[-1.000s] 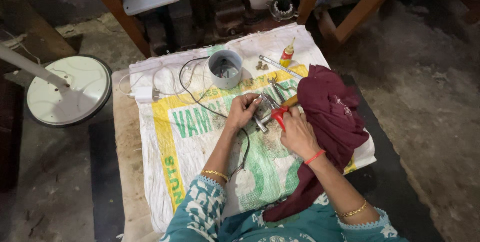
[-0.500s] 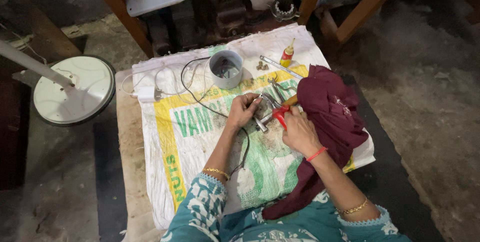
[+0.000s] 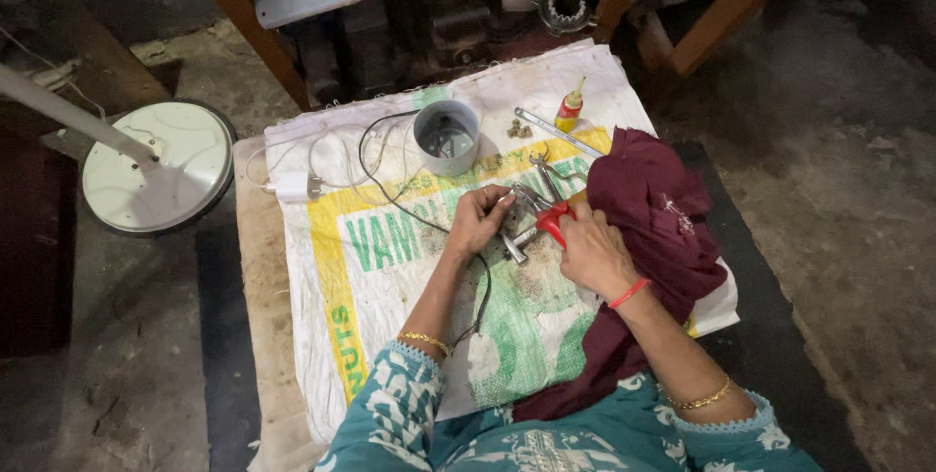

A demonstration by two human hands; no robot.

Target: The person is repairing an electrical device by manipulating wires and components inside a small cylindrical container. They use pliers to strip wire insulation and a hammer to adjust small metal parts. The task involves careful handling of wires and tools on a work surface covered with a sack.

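**Two hands on a small metal part, pliers in the right**

Centre of the scene: left hand is curled around a small metal part, fingers closed on it; exact shape of the part is hard to make out, half hidden under the fingers. Right hand is closed on red-handled pliers, whose tips meet the metal part between the two hands. Whether the tips actually clamp it can't be told at this res.

All this sits on a white woven sack w/ green and yellow print, spread over a low board. A black wire loops across the sack from far left and runs under the left hand toward the near edge; its end is hidden by the forearm. A maroon cloth lies over the right forearm side, covering the sack's right part.

Far side of the sack: a grey cup, contents unclear; a small yellow bottle w/ red tip to its right; a few small brass bits between them, too small to identify. A white charger block lies far left.

Off the sack, left: a round white fan base, its pole cut off by the frame edge.
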